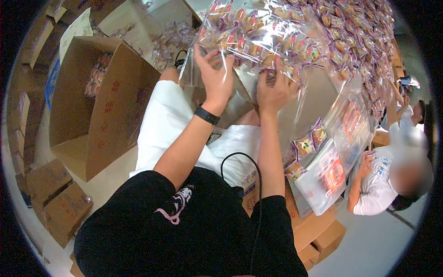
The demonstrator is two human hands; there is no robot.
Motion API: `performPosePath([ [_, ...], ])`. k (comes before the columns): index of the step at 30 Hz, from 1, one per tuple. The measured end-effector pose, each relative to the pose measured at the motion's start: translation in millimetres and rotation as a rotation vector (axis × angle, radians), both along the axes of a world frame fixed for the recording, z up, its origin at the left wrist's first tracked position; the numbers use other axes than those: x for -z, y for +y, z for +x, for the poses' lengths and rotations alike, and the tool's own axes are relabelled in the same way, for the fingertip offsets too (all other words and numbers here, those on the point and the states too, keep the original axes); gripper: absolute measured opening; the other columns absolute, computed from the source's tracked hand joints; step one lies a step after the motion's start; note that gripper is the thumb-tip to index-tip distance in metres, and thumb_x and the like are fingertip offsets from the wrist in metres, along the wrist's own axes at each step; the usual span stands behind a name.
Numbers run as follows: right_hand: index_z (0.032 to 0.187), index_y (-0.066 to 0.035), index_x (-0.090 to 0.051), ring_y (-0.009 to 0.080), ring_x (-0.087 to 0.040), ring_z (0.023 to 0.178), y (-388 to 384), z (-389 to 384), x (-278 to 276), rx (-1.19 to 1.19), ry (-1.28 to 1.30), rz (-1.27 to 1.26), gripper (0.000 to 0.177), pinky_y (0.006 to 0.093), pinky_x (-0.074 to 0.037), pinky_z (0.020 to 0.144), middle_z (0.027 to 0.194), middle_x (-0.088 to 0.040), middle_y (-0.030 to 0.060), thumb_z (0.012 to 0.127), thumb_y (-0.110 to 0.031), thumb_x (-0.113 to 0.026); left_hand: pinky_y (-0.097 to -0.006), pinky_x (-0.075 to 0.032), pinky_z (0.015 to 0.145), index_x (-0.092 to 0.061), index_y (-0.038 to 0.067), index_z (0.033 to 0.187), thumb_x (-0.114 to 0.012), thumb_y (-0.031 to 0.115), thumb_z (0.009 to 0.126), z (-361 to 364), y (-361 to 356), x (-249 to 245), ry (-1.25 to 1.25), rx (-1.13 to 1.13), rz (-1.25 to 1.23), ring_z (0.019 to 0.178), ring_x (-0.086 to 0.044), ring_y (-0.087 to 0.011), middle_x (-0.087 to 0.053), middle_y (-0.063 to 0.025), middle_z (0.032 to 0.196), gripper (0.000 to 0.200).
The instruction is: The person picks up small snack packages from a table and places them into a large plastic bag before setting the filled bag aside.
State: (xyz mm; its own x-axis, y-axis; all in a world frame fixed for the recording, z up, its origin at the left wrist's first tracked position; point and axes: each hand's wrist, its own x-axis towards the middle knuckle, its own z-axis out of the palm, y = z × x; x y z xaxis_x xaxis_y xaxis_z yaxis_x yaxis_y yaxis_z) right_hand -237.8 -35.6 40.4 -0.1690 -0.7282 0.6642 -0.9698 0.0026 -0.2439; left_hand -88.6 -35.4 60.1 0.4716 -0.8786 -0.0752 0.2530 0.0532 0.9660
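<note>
A large clear plastic bag (pixel 244 54) filled with several small wrapped snack packs lies in front of me. My left hand (pixel 214 79), below a black wristband, is at the bag's near left edge, its fingers bent and pressed on the film. At the near right part of the bag is my right hand (pixel 277 90), fingers spread somewhat under or against the film near the packs. Loose snack packs (pixel 304 147) rest right of my right forearm, beside a stack of flat printed plastic bags (pixel 330 173).
A big pile of wrapped snacks (pixel 355 41) fills the upper right. An open cardboard box (pixel 104 111) with packs inside stands at left. More cartons (pixel 67 210) are at lower left. A person in a white shirt (pixel 376 180) is at right, with other people behind.
</note>
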Motion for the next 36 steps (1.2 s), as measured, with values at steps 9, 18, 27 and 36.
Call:
performPosePath([
  [9,0.129,-0.028,-0.072,0.0282,-0.048,0.141,-0.6,-0.2,4.2,0.059,0.038,0.022,0.048,0.0607,-0.026,0.116,0.131,-0.071,-0.0068,0.082,-0.03,-0.076,-0.0449,-0.043,0.113,-0.022,0.006,0.159,-0.073,0.002,0.084,0.4,-6.6,11.3,0.06,-0.059,-0.122,0.138,-0.043,-0.0359,-0.031,-0.0214,0.154,0.091],
  [18,0.128,-0.018,-0.07,0.0285,-0.051,0.137,-3.2,-1.7,3.8,0.011,-0.066,-0.057,0.049,0.0555,-0.03,0.114,0.136,-0.062,0.0075,0.081,-0.029,-0.075,-0.0493,-0.039,0.113,-0.041,0.003,0.153,-0.071,0.003,0.085,-10.9,24.0,16.5,-0.491,-0.153,-0.254,0.142,-0.041,-0.0384,-0.046,-0.0196,0.146,0.074],
  [27,0.14,-0.005,-0.057,0.0458,-0.039,0.142,-3.5,-7.8,7.6,-0.089,-0.202,-0.089,0.059,0.0582,-0.032,0.117,0.15,-0.044,0.0267,0.082,-0.008,-0.064,-0.0626,-0.022,0.119,-0.058,0.022,0.145,-0.074,0.033,0.089,6.1,-13.0,8.9,-1.375,0.255,-0.502,0.141,-0.043,-0.0349,-0.051,-0.0108,0.15,0.06],
  [36,0.126,-0.002,-0.067,0.0422,-0.051,0.132,7.7,-13.6,2.9,-0.133,-0.17,-0.2,0.034,0.0539,-0.038,0.112,0.14,-0.057,0.024,0.094,-0.015,-0.071,-0.0737,-0.017,0.112,-0.069,0.035,0.129,-0.073,0.042,0.088,-26.2,-22.6,10.5,-1.411,0.169,-0.417,0.132,-0.051,-0.0279,-0.061,-0.0033,0.135,0.043],
])
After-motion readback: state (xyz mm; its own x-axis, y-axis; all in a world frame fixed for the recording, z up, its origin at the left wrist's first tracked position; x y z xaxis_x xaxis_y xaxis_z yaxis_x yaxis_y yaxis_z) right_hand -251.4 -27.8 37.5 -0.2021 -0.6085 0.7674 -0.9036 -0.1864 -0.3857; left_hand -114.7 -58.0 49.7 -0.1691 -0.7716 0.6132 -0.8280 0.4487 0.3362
